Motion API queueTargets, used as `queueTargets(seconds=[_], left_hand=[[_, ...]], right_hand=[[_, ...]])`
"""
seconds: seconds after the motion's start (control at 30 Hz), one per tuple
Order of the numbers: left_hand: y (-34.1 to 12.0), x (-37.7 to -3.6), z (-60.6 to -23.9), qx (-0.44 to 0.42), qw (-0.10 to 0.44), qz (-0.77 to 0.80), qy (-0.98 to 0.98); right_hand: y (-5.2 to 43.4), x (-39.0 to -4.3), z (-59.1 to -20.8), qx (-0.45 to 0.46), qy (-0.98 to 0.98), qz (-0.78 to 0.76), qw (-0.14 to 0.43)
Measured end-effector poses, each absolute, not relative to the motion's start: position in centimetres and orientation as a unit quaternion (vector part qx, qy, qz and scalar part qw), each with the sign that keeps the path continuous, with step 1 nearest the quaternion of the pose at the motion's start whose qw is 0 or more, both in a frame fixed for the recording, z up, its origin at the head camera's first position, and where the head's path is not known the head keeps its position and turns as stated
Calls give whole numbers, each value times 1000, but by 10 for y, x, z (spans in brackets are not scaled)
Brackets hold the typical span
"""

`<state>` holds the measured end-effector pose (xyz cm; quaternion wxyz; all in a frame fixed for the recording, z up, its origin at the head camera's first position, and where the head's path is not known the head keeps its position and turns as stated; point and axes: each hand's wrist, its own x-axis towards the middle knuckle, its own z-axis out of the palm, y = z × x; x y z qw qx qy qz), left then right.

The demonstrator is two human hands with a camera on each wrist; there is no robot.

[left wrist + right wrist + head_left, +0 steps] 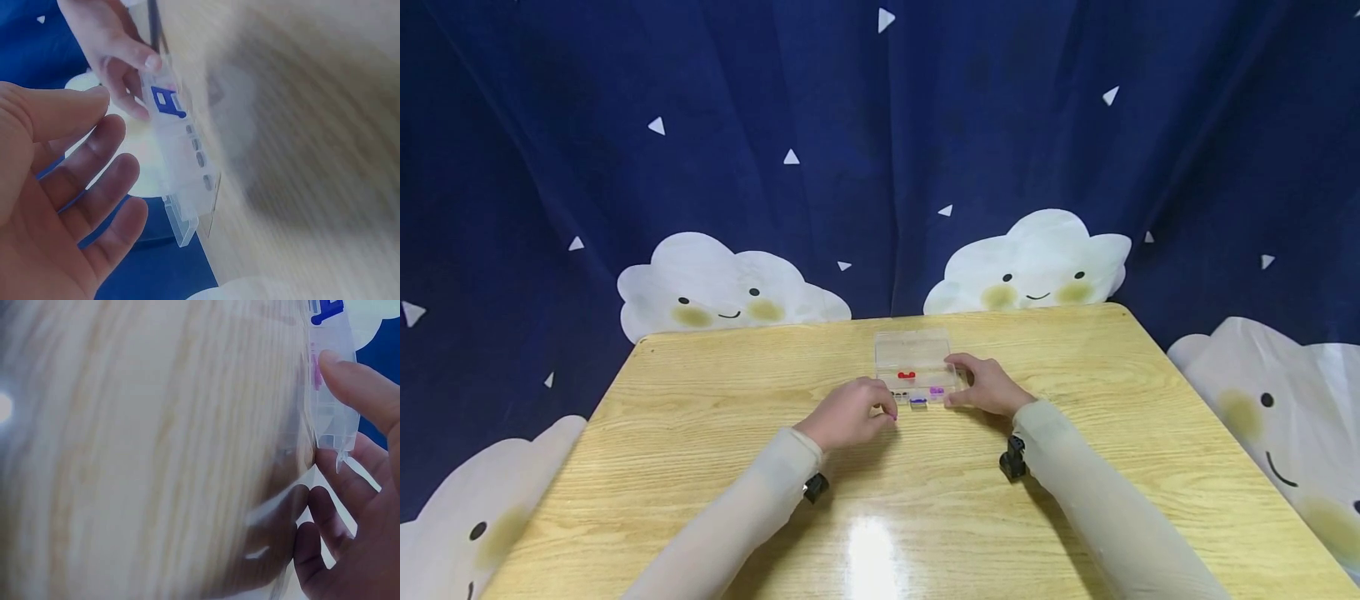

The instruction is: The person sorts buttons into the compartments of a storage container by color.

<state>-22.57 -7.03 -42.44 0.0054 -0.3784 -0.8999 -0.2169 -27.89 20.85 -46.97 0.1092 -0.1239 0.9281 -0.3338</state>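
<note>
A small clear plastic box [925, 385] sits on the table with its clear lid [913, 348] raised at the back. It holds a red piece [906, 375], small dark pieces [899, 395] and purple pieces [936, 391]. A blue latch [166, 103] is on its front. My right hand [988, 386] grips the box's right end, thumb on the front and fingers round the side. At the front left corner, my left hand [853, 412] pinches a tiny purple piece [894, 417] between thumb and index finger; the left wrist view hides this piece.
The light wood table [715, 392] reaches back to a dark blue curtain [880, 167] printed with white clouds and triangles. Black wrist cameras are strapped beneath both sleeves. A bright glare [871, 550] lies on the near tabletop.
</note>
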Motion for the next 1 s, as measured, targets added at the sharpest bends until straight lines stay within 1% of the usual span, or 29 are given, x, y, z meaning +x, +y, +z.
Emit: queueTargets(seconds=[0.3, 0.5, 0.8, 1.0], left_hand=[[-59, -246, -417, -345, 14, -227, -911], [-49, -257, -411, -340, 18, -200, -919], [-39, -262, -409, -353, 13, -191, -916], [-37, -263, -412, -338, 5, -216, -916]], right_hand=[[209, -281, -468, -125, 932, -324, 107], [208, -281, -468, -126, 930, -328, 105], [209, -280, -470, -127, 932, -327, 97], [209, -279, -469, -125, 931, -328, 102]])
